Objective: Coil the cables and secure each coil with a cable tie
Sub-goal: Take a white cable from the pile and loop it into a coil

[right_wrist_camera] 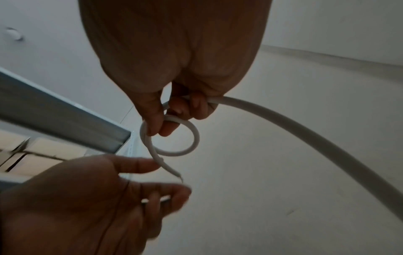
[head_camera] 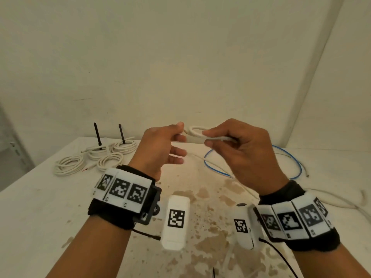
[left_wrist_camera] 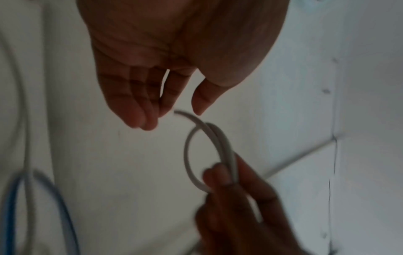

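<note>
A white cable (head_camera: 195, 131) is held up above the table (head_camera: 40, 217), bent into one small loop (right_wrist_camera: 191, 146). My right hand (head_camera: 207, 138) pinches the loop where the strands cross, thumb on top (right_wrist_camera: 160, 132); the long remainder runs off under that palm. My left hand (head_camera: 178, 135) hovers at the loop's free end with fingers straight and relaxed. In the left wrist view the cable tip (left_wrist_camera: 181, 113) lies between the left thumb and fingers (left_wrist_camera: 150, 120) without being pinched. In the right wrist view a left finger (right_wrist_camera: 139, 166) touches the tail.
Several coiled white cables (head_camera: 69, 164) lie at the back left, two of them around black upright posts (head_camera: 97, 134). A loose blue cable (head_camera: 289, 157) curves at the right, and another white cable (head_camera: 341, 201) trails beside it. Walls close the back and right sides.
</note>
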